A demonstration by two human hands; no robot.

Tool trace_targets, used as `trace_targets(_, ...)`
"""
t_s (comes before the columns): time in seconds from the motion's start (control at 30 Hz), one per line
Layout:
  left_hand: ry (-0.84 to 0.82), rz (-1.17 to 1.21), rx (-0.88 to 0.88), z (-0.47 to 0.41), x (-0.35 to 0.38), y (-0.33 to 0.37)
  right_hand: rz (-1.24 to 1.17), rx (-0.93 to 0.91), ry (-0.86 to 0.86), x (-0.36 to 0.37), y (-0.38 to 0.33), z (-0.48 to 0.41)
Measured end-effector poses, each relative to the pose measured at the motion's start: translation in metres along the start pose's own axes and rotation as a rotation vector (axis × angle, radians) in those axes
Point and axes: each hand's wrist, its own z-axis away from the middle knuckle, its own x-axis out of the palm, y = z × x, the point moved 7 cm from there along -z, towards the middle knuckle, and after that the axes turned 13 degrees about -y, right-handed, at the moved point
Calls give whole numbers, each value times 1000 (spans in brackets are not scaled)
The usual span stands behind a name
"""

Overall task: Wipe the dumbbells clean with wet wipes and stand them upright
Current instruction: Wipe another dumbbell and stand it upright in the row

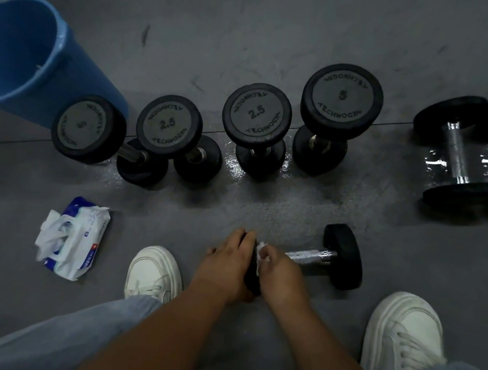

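- So, one dumbbell (342,256) lies on its side on the grey floor (260,14), right in front of the crouching person, a bit beyond the left shoe (155,272) and right shoe (402,342).
- The left hand (227,264) is curled over the near head of it, fingers wrapped across the top, gripping it.
- The right hand (282,271) sits just beside the left one, fingers bunched round a white wipe (260,246) and pressing it where the chrome handle meets that near head. Most of the wipe is buried in the fingers, only a crumpled bit pokes out.
- The far head is bare and points off to the right, with the handle shining between it and the right hand.
- Behind all that there's a row of four upright dumbbells (257,111) standing on end: a 5 next to the bucket, two 2.5s in the middle, and another 5 at the right end. The bottom heads of the two on the left are really close, can't tell if they touch.
- Far right, a lying pair (460,152) of bigger ones, side by side on their sides, with the floor between them wet and shiny.
- The blue bucket (19,59) is at the far left, just behind the left 5.
- The pack (72,239) of wipes is on the floor left of the left shoe, open, with a sheet hanging out.
- Wet patches show round the bases of the middle upright ones too.
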Motion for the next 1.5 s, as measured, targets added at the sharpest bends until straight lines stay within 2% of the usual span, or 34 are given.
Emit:
trace_targets(0.13, -11, 10, 6, 0, 1, 0, 32, 23, -28, 10, 2, 6)
trace_targets(0.3, -9, 3, 15, -1, -1, -1, 165, -8, 27, 4, -7, 6)
trace_targets(0.4, -10, 4, 10, 0, -1, -1, 147, 57, -20, 7, 0, 5)
trace_targets(0.53, -8, -5, 6, 0, 0, -1, 178, 54, -109, 13, 13, 1)
trace_targets(0.6, -10, -1, 6, 0, 0, 0, 165, 6, -67, 11, 13, 6)
trace_targets(0.67, -5, 1, 13, -1, 0, -1, 203, -75, 58, 6, 1, 13)
trace_targets(0.73, 2, 9, 19, -2, 1, -2, 142, -101, 127, 4, -8, 15)
trace_targets(0.9, 21, 6, 24, -1, 1, -2, 204, -32, -17, 2, -12, -2)
trace_targets(1.0, 19, 6, 29, 0, -2, -1, 205, -63, 51, -10, -20, -7)
trace_targets(1.1, -5, -10, 10, 1, -1, -1, 310, -55, 23, -8, -17, -9)
trace_targets(1.27, -22, -3, 5, -1, -3, -1, -3, -60, 183, -19, -6, 2)
trace_targets(1.4, -35, -11, 2, 0, -3, 0, 248, 14, 89, -9, -7, 7)
trace_targets(1.5, -44, 1, 6, -3, -3, -2, 110, -136, 217, -17, -16, 8)
